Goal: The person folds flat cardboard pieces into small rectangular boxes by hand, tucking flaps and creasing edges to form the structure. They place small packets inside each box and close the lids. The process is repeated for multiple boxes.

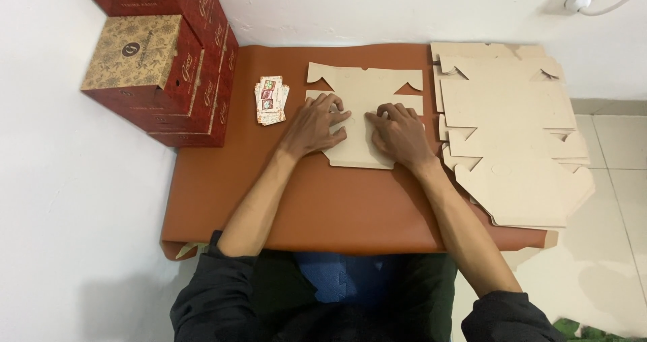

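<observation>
Cardboard blank (357, 113), flat, pale brown and die-cut with notched flaps, lies mid-way across a brown mat (337, 207) spread over the white floor (74, 200). Left hand (315, 125) and right hand (401, 134) press flat on it, fingers slightly spread. Beside the right arm sits a stack of blanks (512, 133); left, small cards (271, 101), and red boxes (168, 59) against the wall (377, 8).

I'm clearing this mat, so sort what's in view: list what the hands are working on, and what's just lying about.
In hand:
flat cardboard blank, pressed under left hand and right hand

Lying about:
stack of flat blanks
small pile of cards
stacked red boxes
brown mat
</observation>
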